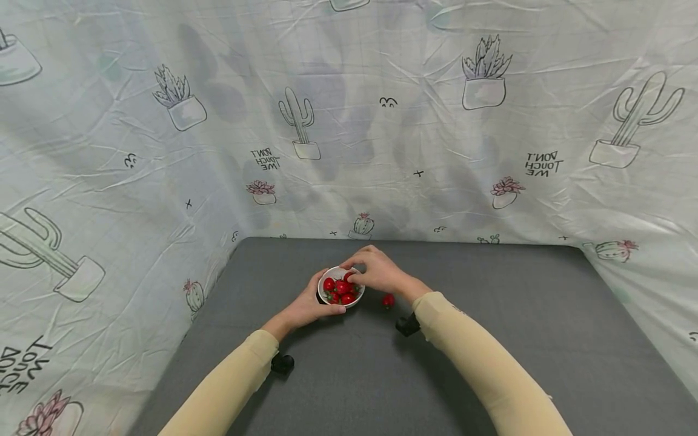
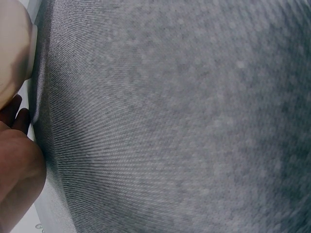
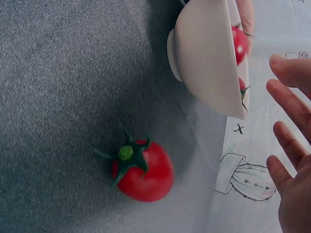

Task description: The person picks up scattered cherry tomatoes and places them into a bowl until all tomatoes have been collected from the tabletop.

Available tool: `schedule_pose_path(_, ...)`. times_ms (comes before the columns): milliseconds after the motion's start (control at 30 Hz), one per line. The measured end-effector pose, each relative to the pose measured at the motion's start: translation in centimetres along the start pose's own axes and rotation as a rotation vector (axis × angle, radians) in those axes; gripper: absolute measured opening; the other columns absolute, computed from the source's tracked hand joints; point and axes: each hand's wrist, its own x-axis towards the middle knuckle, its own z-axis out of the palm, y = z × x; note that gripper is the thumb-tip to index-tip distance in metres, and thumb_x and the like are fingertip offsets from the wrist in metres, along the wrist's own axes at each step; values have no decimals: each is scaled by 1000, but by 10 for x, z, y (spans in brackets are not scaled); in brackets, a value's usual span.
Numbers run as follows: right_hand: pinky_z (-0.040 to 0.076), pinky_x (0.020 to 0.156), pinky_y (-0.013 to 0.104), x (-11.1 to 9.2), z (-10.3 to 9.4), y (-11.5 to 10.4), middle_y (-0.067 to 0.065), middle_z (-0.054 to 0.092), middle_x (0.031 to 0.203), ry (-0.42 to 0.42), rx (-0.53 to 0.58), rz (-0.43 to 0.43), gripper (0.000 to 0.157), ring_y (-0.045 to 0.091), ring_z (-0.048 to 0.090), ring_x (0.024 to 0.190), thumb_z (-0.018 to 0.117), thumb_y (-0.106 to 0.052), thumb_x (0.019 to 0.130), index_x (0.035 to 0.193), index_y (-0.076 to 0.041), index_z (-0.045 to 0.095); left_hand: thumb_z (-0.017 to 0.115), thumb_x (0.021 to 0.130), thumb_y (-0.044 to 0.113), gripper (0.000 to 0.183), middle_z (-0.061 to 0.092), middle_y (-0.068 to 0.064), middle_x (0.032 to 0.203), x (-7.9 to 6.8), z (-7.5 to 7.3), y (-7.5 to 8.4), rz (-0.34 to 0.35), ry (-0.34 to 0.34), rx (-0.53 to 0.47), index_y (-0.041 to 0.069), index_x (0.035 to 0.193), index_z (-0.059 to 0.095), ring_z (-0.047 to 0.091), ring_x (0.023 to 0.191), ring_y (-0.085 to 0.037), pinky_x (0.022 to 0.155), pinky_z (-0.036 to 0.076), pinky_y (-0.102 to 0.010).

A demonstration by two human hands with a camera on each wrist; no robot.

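A small white bowl [image 1: 320, 292] [image 3: 206, 58] holds several red cherry tomatoes [image 1: 342, 287] with green stems. My left hand [image 1: 305, 307] grips the bowl from the left, thumb along the near side. In the left wrist view, part of that hand [image 2: 19, 165] shows beside the bowl [image 2: 12, 53] at the left edge. My right hand [image 1: 380, 270] is over the bowl's right side, fingertips close to the tomatoes. The right wrist view shows its fingers [image 3: 294, 145] spread, with nothing seen between them. One loose tomato [image 1: 388, 300] [image 3: 150, 174] lies on the table right of the bowl.
The dark grey cloth-covered table [image 1: 349, 375] extends around the bowl. A pale curtain [image 1: 349, 133] printed with cacti hangs behind it and along its sides. Black wrist devices [image 1: 282, 364] sit under both sleeves.
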Motion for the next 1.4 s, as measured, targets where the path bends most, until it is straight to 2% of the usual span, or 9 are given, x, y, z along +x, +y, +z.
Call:
schedule_pose_path(367,39,106,54,-13,-16,4,-6,66,126,20,54,5,31,25,40,136,74,-23,97,128,-18,74,88,83,32,110,33,-12,157,-1,1,2,-18,1,3,15,162,15,38,142,-30,114,30,-54)
schedule_pose_path(567,40,106,53,-25,-28,13,-7,66,126,26,44,29,32,24,39,136,73,-25,98,129,-20,73,89,82,28,111,34,-14,157,-2,2,3,-11,20,2,13,162,15,37,142,-32,114,28,-57)
schedule_pose_path(700,40,106,51,-33,-35,19,-8,66,126,31,31,44,31,24,39,136,73,-26,98,128,-23,73,89,81,26,110,35,-14,157,-3,2,3,-13,29,-6,13,162,16,37,142,-31,115,27,-57)
schedule_pose_path(933,42,104,49,-51,-46,26,-10,67,121,31,-36,24,30,21,42,133,73,-29,98,128,-27,72,90,80,32,112,37,-11,156,-4,2,2,-16,27,36,16,162,17,37,142,-28,115,29,-52)
schedule_pose_path(1400,45,99,52,-94,-67,42,-9,68,119,49,-93,-14,32,23,47,127,74,-26,97,128,-24,72,92,77,37,115,35,-11,157,-4,3,0,-16,26,41,16,162,16,38,142,-28,114,32,-52)
